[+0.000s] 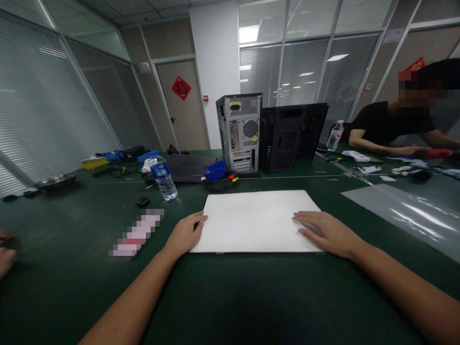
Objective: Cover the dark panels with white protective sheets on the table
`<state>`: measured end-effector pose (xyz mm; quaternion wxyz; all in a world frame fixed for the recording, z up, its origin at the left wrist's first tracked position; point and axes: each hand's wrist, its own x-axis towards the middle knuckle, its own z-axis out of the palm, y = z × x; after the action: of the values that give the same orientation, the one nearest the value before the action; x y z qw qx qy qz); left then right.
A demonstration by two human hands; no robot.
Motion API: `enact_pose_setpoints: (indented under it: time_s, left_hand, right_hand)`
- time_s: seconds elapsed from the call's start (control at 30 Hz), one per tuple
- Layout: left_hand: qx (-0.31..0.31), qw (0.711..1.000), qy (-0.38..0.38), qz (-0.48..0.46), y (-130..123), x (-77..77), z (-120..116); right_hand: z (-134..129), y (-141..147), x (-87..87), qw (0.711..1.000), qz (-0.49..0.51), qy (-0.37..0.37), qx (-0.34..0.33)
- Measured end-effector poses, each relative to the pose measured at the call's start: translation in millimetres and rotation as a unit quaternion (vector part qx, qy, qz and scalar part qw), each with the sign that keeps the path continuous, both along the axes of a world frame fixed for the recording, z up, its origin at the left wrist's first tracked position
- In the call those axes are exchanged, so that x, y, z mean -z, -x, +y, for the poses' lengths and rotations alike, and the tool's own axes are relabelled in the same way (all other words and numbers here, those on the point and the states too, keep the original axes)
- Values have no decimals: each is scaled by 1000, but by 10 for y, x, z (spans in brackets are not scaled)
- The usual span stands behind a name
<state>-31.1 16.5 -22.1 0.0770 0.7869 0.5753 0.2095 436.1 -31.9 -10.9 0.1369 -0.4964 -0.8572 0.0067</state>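
A flat white rectangular panel (251,223) with a thin dark edge lies on the green table in front of me. At its left side, my left hand (187,233) is closed around the edge, thumb and fingertips near the white surface. A small dark patch shows between that thumb and forefinger; I cannot make out what it is. My right hand (328,233) rests palm down over the panel's right edge. Its fingers are stretched out across the white surface and the thumb is apart from them.
Behind the panel stand a computer tower (242,134) and black cases (282,139). A water bottle (163,176) and a round black object (143,201) are at left. Clear plastic sheet (406,211) lies right. A co-worker (395,120) sits far right; another person's hand (6,254) shows left.
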Motion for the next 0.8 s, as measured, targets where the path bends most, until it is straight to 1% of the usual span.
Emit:
enact_pose_setpoints:
  time_s: [0.13,0.2,0.27,0.33,0.4,0.47,0.57,0.63,0.7,0.73,0.8]
  left_hand:
    - [0,1000,-4,-5,8,7,8]
    - [1,1000,-6,-5,15,14,12]
    - [2,1000,-8,-5,20,21,16]
    - [5,1000,-9,-4,21,28,18]
    - [8,1000,-8,-2,20,32,19]
    - [10,1000,-3,1,18,34,20]
    - [16,1000,-1,7,19,33,21]
    - [19,1000,-3,10,22,31,21]
    - [19,1000,-1,11,21,28,19]
    - [17,1000,0,11,19,26,17]
    - [14,1000,2,11,13,19,11]
  right_hand:
    - [9,-47,-17,1000,6,18,6]
    - [36,-133,-29,999,3,19,26]
    - [78,-289,-39,997,-3,4,80]
    - [125,-528,-34,986,-16,-20,165]
    - [163,-839,1,964,-39,-46,260]
    - [186,-1184,73,933,-69,-66,348]
    - [198,-1650,231,885,-91,-61,452]
    - [206,-1859,333,860,-85,-35,502]
    - [218,-1971,406,839,-67,12,540]
    - [226,-1995,429,833,-57,33,549]
    - [240,-2000,451,835,-44,49,546]
